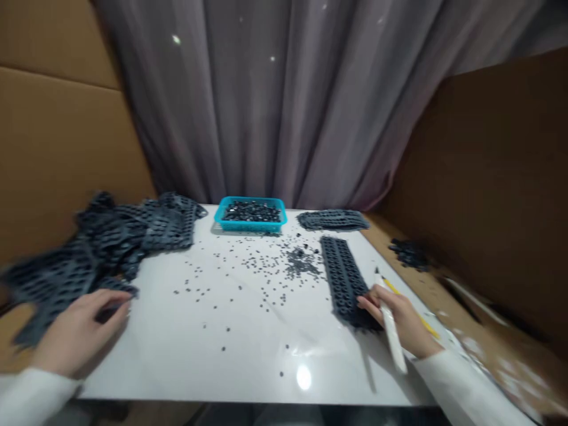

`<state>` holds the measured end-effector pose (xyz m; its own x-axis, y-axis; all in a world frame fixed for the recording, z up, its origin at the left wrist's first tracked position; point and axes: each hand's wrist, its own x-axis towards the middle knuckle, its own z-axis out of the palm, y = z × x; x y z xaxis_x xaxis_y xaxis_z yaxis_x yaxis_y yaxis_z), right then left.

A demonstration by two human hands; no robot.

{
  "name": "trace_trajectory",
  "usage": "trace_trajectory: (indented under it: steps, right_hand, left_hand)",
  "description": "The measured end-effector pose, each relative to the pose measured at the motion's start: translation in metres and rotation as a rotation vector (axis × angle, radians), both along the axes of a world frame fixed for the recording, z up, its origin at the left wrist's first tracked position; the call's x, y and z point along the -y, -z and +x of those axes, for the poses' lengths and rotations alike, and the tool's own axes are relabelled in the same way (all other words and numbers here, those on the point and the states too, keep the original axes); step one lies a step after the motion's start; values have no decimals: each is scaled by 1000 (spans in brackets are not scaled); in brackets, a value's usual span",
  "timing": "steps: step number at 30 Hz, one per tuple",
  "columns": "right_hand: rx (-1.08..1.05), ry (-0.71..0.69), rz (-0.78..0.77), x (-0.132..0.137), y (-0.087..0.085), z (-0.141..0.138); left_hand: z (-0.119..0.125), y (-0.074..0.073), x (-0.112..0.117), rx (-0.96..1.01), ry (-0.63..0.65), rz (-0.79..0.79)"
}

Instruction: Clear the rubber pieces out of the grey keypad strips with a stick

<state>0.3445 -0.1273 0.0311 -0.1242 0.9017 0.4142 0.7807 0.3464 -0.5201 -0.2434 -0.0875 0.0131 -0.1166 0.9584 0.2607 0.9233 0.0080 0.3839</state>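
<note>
My left hand (pixel 84 331) is at the left edge of the table, thumb and fingertips closed on the corner of a dark grey perforated sheet (pixel 53 269) that belongs to a crumpled heap. In my right hand (pixel 402 316) is a white pen-like tool (pixel 391 337), its dark tip pointing away from me. The thumb and fingertips of that hand also touch the near right edge of a dark perforated strip (pixel 341 272), which lies flat on the table. Motion blur softens both hands.
A blue basket (pixel 251 226) of small dark shiny pieces stands at the back. Tiny dark bits (pixel 302 260) are scattered mid-table. Stacked dark strips (pixel 332 219) lie back right, a yellow pencil-like stick (pixel 428 325) beside my right hand. Cardboard walls (pixel 501 165) flank the table; a grey curtain (pixel 248 106) hangs behind.
</note>
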Motion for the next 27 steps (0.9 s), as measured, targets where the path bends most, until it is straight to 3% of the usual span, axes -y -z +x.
trace_trajectory:
  steps: [3,9,12,15,20,24,27]
  right_hand:
    - [-38,-97,-45,-5,7,-20]
    - [-30,-293,-120,-10,9,-68]
    - [-73,-338,-87,-9,3,-80]
    - [-97,-333,-59,-7,1,-81]
    - [-152,-274,-54,-3,4,-77]
    - [-145,-246,-52,1,1,-81]
    - [-134,-250,-35,5,-4,-85]
  left_hand:
    - [-15,-7,13,-193,-69,-4]
    - [-19,-14,16,-234,-89,-62]
    - [-22,-26,5,-207,-108,-62]
    - [-33,-56,-19,-186,-163,-4]
    - [-45,-128,-83,-143,-166,133]
    - [-33,-178,-127,-126,-134,242]
    - [-15,-208,-145,-105,-118,337]
